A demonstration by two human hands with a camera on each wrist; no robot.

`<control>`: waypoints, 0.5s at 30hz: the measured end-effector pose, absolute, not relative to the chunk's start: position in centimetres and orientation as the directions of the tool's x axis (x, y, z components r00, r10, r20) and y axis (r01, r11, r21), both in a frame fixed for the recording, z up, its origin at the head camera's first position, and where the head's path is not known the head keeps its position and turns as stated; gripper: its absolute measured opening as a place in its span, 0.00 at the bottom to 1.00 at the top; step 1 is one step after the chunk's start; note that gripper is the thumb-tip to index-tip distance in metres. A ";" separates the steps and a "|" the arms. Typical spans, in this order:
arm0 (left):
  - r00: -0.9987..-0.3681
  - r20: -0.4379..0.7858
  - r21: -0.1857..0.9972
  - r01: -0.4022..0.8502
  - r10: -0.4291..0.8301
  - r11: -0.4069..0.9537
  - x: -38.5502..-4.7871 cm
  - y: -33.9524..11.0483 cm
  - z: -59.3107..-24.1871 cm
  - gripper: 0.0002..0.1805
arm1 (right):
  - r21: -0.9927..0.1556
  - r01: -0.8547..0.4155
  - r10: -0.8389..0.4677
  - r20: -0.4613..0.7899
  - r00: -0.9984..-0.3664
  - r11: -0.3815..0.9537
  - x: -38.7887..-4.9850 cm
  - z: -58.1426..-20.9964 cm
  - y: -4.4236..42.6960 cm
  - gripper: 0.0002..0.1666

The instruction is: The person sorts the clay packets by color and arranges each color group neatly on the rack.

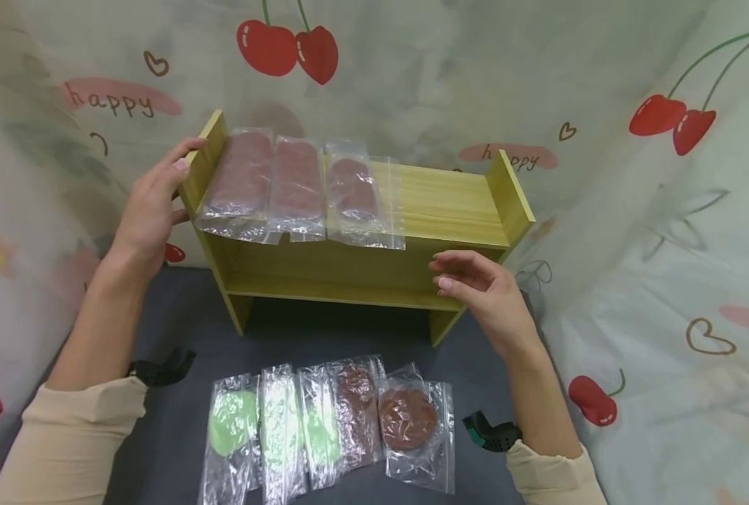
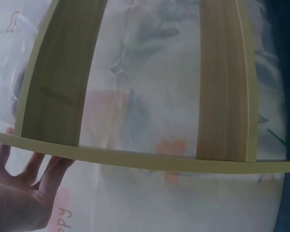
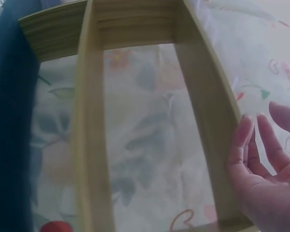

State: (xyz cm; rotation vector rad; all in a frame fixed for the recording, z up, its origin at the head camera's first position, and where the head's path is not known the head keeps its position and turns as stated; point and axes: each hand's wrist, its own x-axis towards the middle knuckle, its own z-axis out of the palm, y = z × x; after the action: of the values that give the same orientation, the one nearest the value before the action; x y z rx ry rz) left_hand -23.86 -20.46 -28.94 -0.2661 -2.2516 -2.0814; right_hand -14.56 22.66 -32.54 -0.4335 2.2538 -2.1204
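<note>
A yellow wooden two-tier shelf (image 1: 330, 298) stands at the back. My left hand (image 1: 153, 203) touches its left side panel from outside; in the left wrist view, the fingertips (image 2: 63, 164) meet the panel. In front of the right end, my right hand (image 1: 482, 291) hovers with loosely bent fingers (image 3: 268, 137), holding nothing. On the top board lie three clear bags: a large reddish-brown slab bag (image 1: 245, 175), a middle slab bag (image 1: 297, 179) and a smaller slab bag (image 1: 354, 189). Their lower ends overhang the front edge.
On the dark tabletop (image 1: 166, 428) in front lie clear bags with green pieces (image 1: 232, 423), a dark brown slab bag (image 1: 357, 414) and a round brown patty bag (image 1: 407, 421). Printed cloth (image 1: 412, 77) hangs behind and at both sides.
</note>
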 end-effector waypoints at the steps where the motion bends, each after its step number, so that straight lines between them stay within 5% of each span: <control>1: -0.983 0.165 0.984 0.170 0.081 0.058 -23.8 -20.5 -29.0 0.24 | -0.983 -0.178 -0.214 0.164 -0.963 0.046 -14.4 -32.9 22.8 0.21; 15: -0.982 0.172 0.984 0.174 0.072 0.029 -23.7 -20.3 -29.1 0.24 | -0.991 -0.076 -0.216 0.050 -0.975 0.113 -12.6 -37.9 24.8 0.24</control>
State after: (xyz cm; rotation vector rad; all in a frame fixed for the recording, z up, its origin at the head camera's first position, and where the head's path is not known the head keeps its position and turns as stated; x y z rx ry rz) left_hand -23.66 -20.31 -29.06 -0.2638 -2.1987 -2.1223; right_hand -12.58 24.85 -37.90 -0.2981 2.2613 -2.0019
